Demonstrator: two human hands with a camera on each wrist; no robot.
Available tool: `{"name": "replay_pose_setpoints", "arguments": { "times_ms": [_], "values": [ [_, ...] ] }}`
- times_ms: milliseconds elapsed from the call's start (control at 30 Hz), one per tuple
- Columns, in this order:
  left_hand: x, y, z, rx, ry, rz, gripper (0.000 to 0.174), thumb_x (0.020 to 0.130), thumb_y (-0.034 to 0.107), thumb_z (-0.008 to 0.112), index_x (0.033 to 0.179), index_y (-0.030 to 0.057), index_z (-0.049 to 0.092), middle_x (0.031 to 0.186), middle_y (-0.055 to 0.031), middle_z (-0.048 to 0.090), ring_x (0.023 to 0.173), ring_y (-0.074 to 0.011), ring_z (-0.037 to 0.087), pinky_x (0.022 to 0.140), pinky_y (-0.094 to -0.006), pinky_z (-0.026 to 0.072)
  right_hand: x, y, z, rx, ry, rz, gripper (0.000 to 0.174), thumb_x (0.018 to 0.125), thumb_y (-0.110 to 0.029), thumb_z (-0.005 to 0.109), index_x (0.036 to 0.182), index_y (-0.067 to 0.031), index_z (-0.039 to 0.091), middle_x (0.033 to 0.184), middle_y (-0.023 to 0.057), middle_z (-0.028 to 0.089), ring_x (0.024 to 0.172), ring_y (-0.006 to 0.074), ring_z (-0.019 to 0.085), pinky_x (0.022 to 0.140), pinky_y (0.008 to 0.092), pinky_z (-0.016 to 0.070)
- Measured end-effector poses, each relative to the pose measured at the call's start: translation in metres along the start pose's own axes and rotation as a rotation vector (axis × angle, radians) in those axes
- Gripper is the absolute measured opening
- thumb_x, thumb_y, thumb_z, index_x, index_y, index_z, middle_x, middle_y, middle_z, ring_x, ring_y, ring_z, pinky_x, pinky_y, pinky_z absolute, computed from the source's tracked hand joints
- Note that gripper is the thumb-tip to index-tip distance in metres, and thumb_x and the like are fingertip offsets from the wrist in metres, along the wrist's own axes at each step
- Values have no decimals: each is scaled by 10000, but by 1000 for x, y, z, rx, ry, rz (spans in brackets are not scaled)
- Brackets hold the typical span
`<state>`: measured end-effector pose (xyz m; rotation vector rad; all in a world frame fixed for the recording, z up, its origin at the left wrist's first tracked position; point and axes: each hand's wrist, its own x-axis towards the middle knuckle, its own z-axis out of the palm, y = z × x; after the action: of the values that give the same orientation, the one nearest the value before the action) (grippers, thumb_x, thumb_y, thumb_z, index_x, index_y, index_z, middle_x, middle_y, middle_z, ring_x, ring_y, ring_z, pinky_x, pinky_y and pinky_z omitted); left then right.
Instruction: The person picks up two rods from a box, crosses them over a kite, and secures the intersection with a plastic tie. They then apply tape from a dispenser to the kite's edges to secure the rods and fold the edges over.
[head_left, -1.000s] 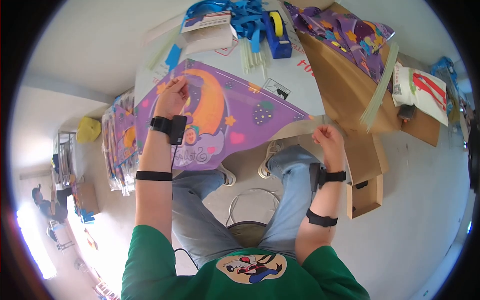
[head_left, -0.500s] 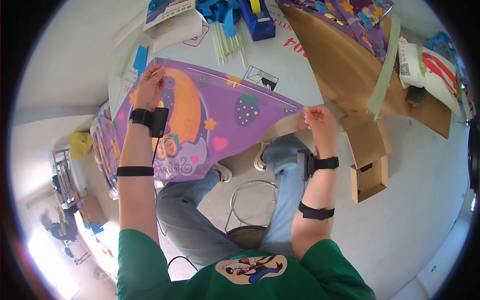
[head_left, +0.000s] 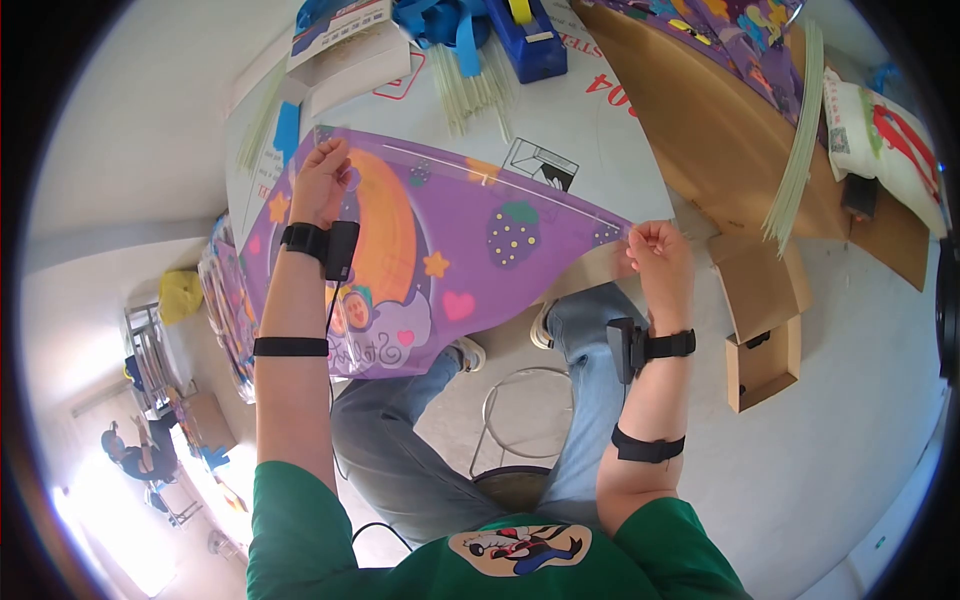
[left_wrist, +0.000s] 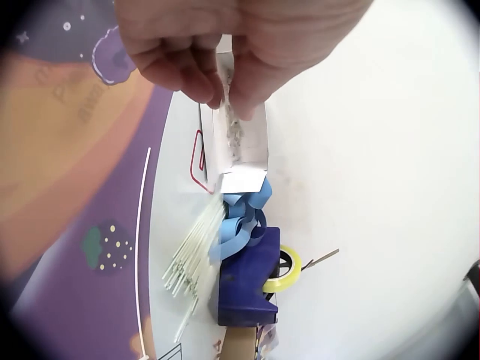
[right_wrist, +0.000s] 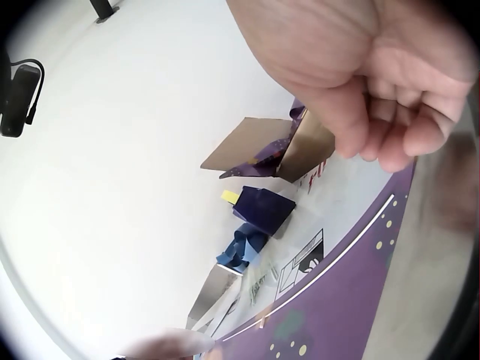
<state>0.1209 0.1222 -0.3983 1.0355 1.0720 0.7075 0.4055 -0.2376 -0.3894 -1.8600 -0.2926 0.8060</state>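
Observation:
A purple kite (head_left: 470, 270), printed with an orange moon, strawberries and stars, stretches between both hands. A thin white rod (right_wrist: 330, 262) runs along its upper edge. Its lower part hangs over the table edge above the knees. The left hand (head_left: 322, 185) has thumb and fingertips together at the kite's upper left edge; in the left wrist view the hand itself covers the grip. The right hand (head_left: 662, 265) pinches the pointed right corner, thumb against curled fingers, as the right wrist view also shows.
On the table stand a white carton (head_left: 355, 65), blue ribbon (head_left: 440, 25), pale rods (head_left: 470, 90) and a blue tape dispenser (head_left: 527, 45). Cardboard (head_left: 700, 130) with more rods (head_left: 800, 150) and a white bag (head_left: 880, 140) lies right. An open box (head_left: 765, 365) sits lower right; another person (head_left: 145, 450) is far left.
The right hand has risen from just below the kite's right corner and taken hold of it. The left hand stays at the upper left edge. The head view has shifted.

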Motion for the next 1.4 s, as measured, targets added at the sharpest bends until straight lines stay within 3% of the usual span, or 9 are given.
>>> {"name": "replay_pose_setpoints", "arguments": {
  "times_ms": [400,467,533,767,833,900,1000,1167,1400],
  "values": [
    [6,-5,1,24,68,6,133,842,134,667,956,77,633,797,18,612,688,-76,559,615,-217,425,5,7,2,18,27,-40,69,835,-75,603,868,-16,589,731,34,604,642,110,575,605,233,469],
    [0,-6,9,473,91,52,181,875,194,632,998,62,626,839,30,621,698,-48,539,617,-207,410,5,4,2,2,29,-5,67,840,-71,596,872,-13,587,738,36,603,641,106,570,592,229,465],
    [-3,-8,10,552,34,30,200,871,212,627,1006,65,626,867,36,624,714,-44,536,620,-197,400,4,3,2,7,24,-5,69,840,-72,597,869,-11,586,739,32,600,638,101,565,585,227,462],
    [-84,-28,76,1027,-159,492,180,812,89,609,984,43,636,843,-105,631,703,-165,607,643,-283,484,1,-1,0,95,11,19,69,830,-67,611,869,-13,592,733,10,586,626,72,538,567,209,452],
    [-129,-42,101,926,-375,352,185,796,37,605,979,22,627,951,-102,625,897,-211,607,767,-315,490,1,-2,1,123,1,16,66,830,-65,615,871,-16,596,736,10,588,624,71,537,561,206,448],
    [-153,-66,119,1038,-597,765,318,780,47,617,1096,33,583,1153,-119,566,1041,-263,562,868,-366,475,-2,-4,3,143,-12,13,64,830,-63,618,873,-19,599,738,9,590,622,70,537,556,202,444],
    [-172,-84,156,1133,-682,905,454,797,104,623,1226,29,495,1309,-128,455,1196,-297,455,980,-400,415,-6,-11,9,230,-31,-43,68,833,-67,631,873,-19,603,745,10,596,614,70,534,547,194,427],
    [-174,-98,181,1149,-706,894,533,822,159,609,1301,18,423,1371,-133,387,1287,-280,365,1050,-380,351,-16,-39,23,509,-191,-55,92,833,-68,644,868,-1,593,758,28,601,628,84,540,552,192,412],
    [-175,-99,184,1084,-638,965,494,830,151,599,1278,12,443,1348,-135,417,1271,-280,388,1049,-382,351,-9,-73,49,439,-306,-90,81,836,-60,633,866,0,589,766,43,607,634,92,549,549,193,417]
  ]
}}
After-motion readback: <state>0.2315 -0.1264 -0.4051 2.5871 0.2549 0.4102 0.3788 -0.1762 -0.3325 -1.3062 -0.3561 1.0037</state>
